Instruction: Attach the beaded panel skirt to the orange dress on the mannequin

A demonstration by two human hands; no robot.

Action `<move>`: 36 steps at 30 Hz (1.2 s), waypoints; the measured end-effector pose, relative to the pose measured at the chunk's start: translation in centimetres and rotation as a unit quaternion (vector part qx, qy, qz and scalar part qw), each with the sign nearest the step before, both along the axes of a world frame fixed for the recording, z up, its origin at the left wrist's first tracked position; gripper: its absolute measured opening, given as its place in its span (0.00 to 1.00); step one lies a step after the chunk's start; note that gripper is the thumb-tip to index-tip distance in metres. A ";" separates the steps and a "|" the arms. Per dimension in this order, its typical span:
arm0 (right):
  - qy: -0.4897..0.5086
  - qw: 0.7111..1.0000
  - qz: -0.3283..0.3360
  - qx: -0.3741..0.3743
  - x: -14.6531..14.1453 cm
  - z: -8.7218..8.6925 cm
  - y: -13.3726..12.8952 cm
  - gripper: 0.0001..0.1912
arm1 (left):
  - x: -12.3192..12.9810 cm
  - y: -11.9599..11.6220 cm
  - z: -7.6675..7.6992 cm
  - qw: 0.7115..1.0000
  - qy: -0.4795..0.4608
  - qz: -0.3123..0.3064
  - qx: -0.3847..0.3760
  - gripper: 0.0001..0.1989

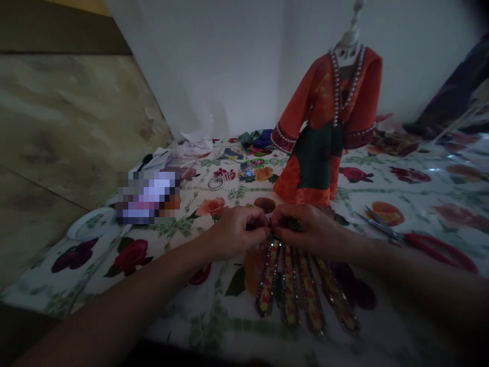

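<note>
My fingertips on both hands are curled inward and pressed together, and my left hand (237,232) and right hand (305,229) almost meet at the centre. Between them I pinch the gathered top ends of four rhinestone-edged strips (290,285). A small dark item shows at the fingertips, too small to identify. The strips are patterned in yellow and red and fan out toward me from my grip, lying flat on the floral tablecloth (401,316), separate at their lower ends.

Directly beyond my hands stands a miniature orange-red robe (324,117) with a dark green panel and pearl strands, mounted on a dress form. Its hem is just past my fingers. Red-handled scissors (439,250) lie to the right of my right hand, their blades angled toward the robe. Farther back are a thin ring (215,183) and fabric scraps (260,142). At the left, a pixelated object (147,198) sits beside a white round plate (91,224).
</note>
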State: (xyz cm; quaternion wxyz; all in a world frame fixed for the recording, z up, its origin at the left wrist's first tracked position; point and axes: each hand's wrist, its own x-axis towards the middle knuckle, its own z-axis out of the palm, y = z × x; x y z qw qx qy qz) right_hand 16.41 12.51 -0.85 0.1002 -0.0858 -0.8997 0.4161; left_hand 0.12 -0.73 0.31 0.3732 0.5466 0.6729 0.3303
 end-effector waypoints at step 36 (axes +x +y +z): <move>0.002 1.000 0.001 0.004 0.0 0.2 -0.1 0.03 | 0.1 -0.1 -0.1 1.000 -0.025 -0.002 -0.009 0.03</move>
